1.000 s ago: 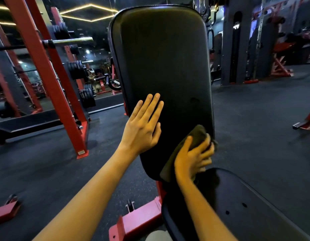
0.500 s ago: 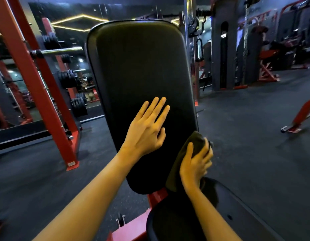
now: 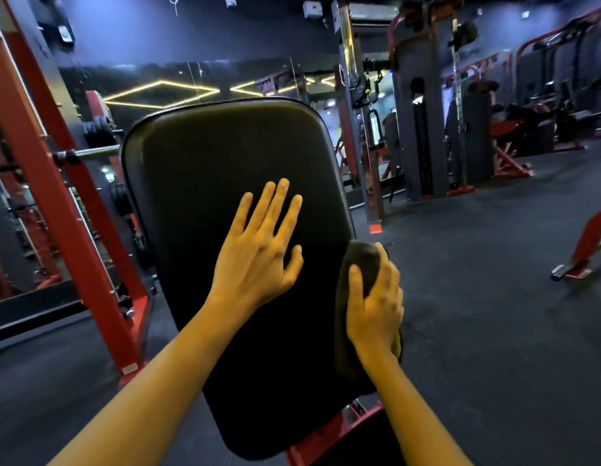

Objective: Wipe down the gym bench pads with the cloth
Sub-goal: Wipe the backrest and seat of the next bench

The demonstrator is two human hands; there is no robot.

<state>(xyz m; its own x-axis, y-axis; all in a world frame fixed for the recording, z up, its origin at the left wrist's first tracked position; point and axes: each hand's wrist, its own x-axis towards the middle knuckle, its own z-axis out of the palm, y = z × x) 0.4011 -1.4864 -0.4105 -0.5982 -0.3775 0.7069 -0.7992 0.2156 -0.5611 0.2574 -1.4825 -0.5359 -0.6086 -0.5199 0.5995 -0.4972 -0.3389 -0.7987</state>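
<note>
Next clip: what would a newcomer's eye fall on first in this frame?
The big black back pad stands steeply in the middle of the view. The left hand lies flat on its face with fingers spread, while the right hand holds a dark cloth against the pad's right edge. A red rack upright slants down the left side.

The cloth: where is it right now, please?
In the head view, the cloth sits on the lower right edge of the back pad, gripped by the right hand; the left hand lies flat on the pad beside it.
</note>
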